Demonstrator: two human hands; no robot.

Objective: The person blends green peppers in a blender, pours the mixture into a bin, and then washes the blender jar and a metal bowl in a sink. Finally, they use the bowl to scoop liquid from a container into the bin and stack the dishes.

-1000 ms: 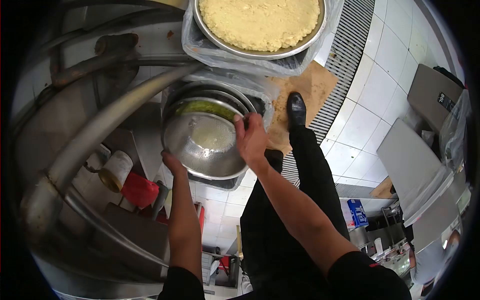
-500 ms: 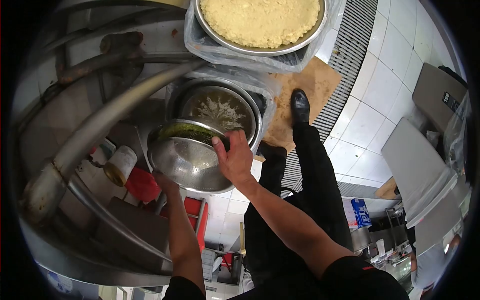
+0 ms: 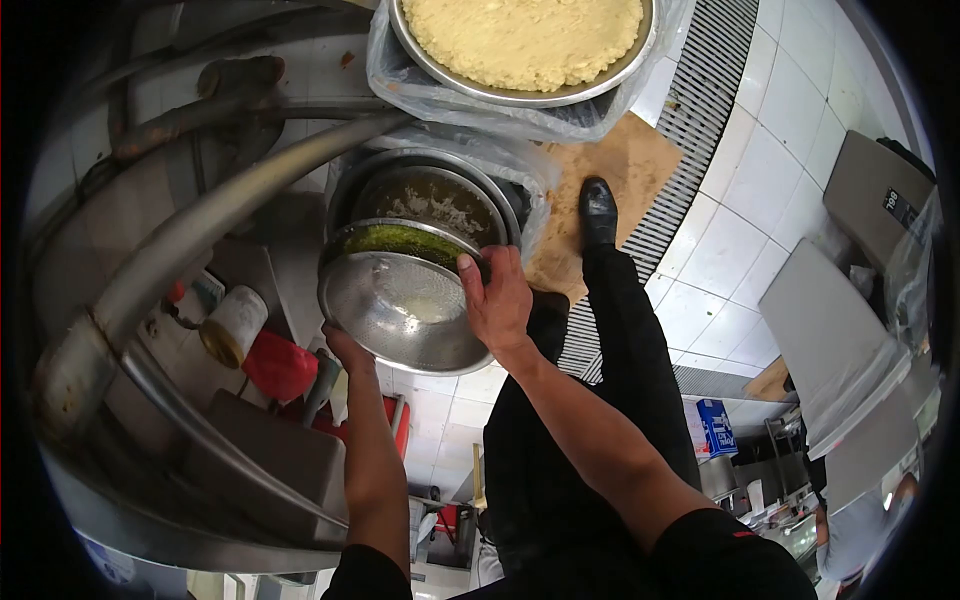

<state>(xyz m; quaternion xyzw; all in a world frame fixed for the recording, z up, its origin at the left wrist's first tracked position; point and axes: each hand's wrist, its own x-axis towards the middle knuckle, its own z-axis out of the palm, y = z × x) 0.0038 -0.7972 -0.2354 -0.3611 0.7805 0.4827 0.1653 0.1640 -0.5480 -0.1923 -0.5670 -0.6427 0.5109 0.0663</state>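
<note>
A perforated metal colander (image 3: pixel 400 310) is tilted over a metal basin (image 3: pixel 350 185) of brownish liquid with pale foam. Green stuff (image 3: pixel 405 240) lies along the inside of a metal rim at the colander's upper side. My right hand (image 3: pixel 500 300) grips the rim on the right, thumb on top and fingers curled over it. On the lower left, my left hand (image 3: pixel 348 350) holds the colander's edge, its fingers mostly hidden beneath.
A large bowl of yellow crumbly food (image 3: pixel 525 45) stands above on plastic. Metal pipes (image 3: pixel 230 200) cross the left side. A red object (image 3: pixel 278 366) and a can (image 3: pixel 235 325) lie lower left. Cardboard (image 3: pixel 600 190) covers part of the floor. A person's arm (image 3: pixel 822 530) shows lower right.
Both hands and the colander have moved right and slightly up. The colander overlaps the basin more, and the foam in the basin has spread into a flatter patch.
</note>
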